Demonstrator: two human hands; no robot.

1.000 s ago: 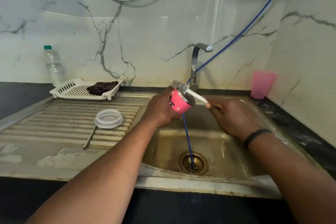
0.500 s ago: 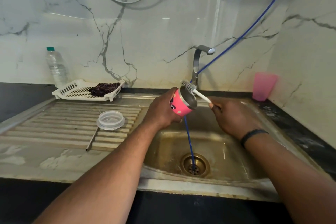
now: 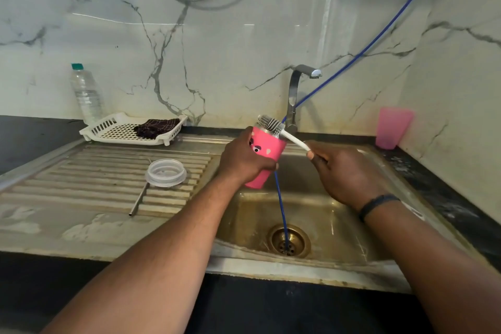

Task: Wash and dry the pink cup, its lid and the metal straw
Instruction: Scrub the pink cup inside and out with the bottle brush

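Pink cup (image 3: 267, 153) in left hand (image 3: 244, 160), brush (image 3: 271, 124) in right hand (image 3: 344, 173).

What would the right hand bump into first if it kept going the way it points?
Likely the pink cup. The right hand points up and left along the brush, whose head sits at the cup's rim, held by the left hand. Depth is hard to judge.
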